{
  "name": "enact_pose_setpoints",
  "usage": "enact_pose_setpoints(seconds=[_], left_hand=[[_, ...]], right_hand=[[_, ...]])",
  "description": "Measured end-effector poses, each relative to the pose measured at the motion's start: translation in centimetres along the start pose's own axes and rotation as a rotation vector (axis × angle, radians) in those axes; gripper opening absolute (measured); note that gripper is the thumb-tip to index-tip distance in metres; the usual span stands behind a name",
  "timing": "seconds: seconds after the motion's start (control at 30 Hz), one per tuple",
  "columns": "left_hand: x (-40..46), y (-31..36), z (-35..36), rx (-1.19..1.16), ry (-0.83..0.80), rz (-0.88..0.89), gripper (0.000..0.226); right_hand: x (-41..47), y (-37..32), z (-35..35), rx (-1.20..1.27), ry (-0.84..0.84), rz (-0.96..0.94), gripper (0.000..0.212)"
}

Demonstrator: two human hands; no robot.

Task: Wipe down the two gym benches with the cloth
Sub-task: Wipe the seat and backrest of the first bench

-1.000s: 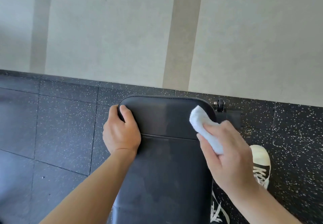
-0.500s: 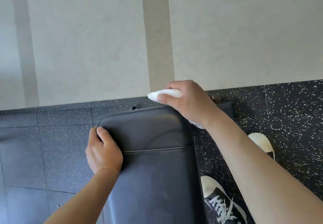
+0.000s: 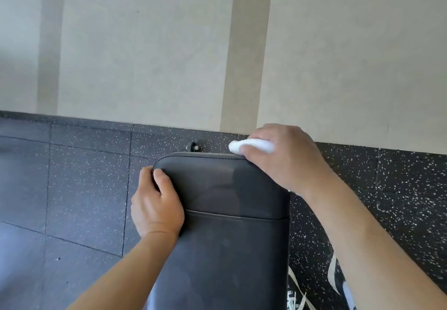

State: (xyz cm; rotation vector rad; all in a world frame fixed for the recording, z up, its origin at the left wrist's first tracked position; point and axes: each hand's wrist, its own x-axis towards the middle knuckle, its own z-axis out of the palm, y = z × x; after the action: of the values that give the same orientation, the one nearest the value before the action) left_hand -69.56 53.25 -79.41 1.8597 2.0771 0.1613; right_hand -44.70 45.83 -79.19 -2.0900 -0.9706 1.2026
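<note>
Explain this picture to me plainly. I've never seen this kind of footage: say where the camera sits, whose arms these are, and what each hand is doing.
No machine here: a person wears a camera on the head, so you look forward and down along their own arms. The dark padded bench runs away from them toward a pale wall, over speckled black floor. The left hand grips the bench's far left corner. The right hand holds a bunched white cloth at the far right corner. A laced shoe shows below, right of the bench.

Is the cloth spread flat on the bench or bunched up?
Bunched up. The white cloth shows as a rolled wad in the right hand, held at the far corner of the bench, not laid flat.
</note>
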Motion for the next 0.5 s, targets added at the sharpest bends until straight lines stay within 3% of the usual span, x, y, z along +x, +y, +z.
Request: enact_pose_setpoints(seconds=[0.1, 0.17, 0.3, 0.37, 0.5], left_hand=[[0.0, 0.0, 0.0, 0.002, -0.004, -0.006, 0.039], [0.0, 0.0, 0.0, -0.006, -0.005, -0.01, 0.039], [0.0, 0.1, 0.0, -0.002, -0.011, -0.027, 0.042], [0.0, 0.1, -0.1, 0.0, -0.017, -0.032, 0.044], [-0.1, 0.1, -0.2, -0.017, -0.032, -0.048, 0.046]], right_hand=[[4.5, -3.4, 1.3, -0.329, -0.248, -0.053, 0.026], [5.4, -5.2, 2.7, -0.432, -0.278, -0.129, 0.025], [2.5, -5.5, 3.3, -0.455, 0.015, -0.344, 0.024], [-0.5, -5.0, 3.1, -0.443, 0.178, -0.463, 0.011], [-7.5, -3.2, 5.4, -0.393, 0.268, -0.592, 0.026]])
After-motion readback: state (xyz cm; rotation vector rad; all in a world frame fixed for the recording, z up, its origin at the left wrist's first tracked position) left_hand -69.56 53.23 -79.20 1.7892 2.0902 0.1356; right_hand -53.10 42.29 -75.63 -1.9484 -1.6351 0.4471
